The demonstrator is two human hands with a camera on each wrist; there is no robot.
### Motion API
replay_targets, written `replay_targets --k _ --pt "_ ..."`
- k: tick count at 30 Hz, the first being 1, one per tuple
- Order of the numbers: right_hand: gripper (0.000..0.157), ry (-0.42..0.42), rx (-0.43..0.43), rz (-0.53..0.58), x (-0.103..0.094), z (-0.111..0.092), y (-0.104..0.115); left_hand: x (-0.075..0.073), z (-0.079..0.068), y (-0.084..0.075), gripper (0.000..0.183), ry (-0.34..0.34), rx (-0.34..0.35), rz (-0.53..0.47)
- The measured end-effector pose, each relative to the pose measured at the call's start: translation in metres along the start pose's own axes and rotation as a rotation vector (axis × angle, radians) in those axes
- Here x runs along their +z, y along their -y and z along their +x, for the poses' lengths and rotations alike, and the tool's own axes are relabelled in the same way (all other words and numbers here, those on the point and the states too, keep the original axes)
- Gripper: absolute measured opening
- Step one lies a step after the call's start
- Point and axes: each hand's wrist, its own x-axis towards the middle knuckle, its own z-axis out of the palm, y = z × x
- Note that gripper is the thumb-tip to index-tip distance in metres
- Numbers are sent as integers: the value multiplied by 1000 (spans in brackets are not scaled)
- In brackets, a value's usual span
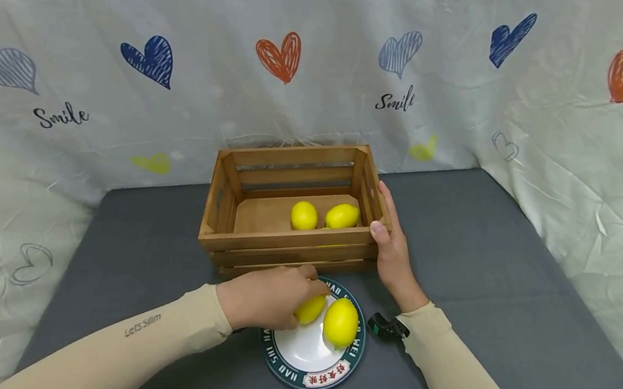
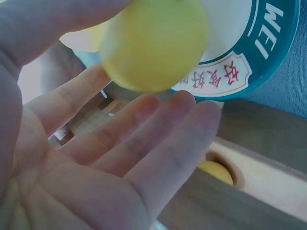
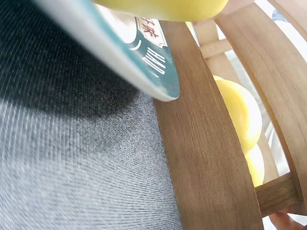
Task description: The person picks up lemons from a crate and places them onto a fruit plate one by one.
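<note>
In front of the wooden crate (image 1: 287, 237), the left hand (image 1: 274, 296) pinches one lemon (image 1: 310, 310) with thumb and fingers at the plate (image 1: 300, 350), while the right hand (image 1: 396, 262) grips the crate's right end. I think the pinched lemon could slip, since its skin looks smooth, or it could knock the second lemon (image 1: 340, 323) just beside it, which may roll off the plate onto the desk (image 1: 459, 254). The crate's front partly hides the lemons inside (image 1: 341, 216), so I cannot count them surely, nor can I tell whether the pinched lemon is lifted from the plate.
</note>
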Motion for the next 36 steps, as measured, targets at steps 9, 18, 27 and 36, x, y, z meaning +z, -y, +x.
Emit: replay_targets --k 9,18,27,36 --pt "75 0 -16 -33 -3 2 0 -28 -12 -5 61 -38 30 -33" --pt "74 1 -4 -47 -2 2 0 -67 -27 -16 59 -26 81 -56" --pt "76 -14 -8 -20 -5 -1 -1 -119 -33 -21 58 -96 129 -34" --pt "75 2 12 -31 -2 -2 -1 -141 -22 -4 50 -187 116 -23"
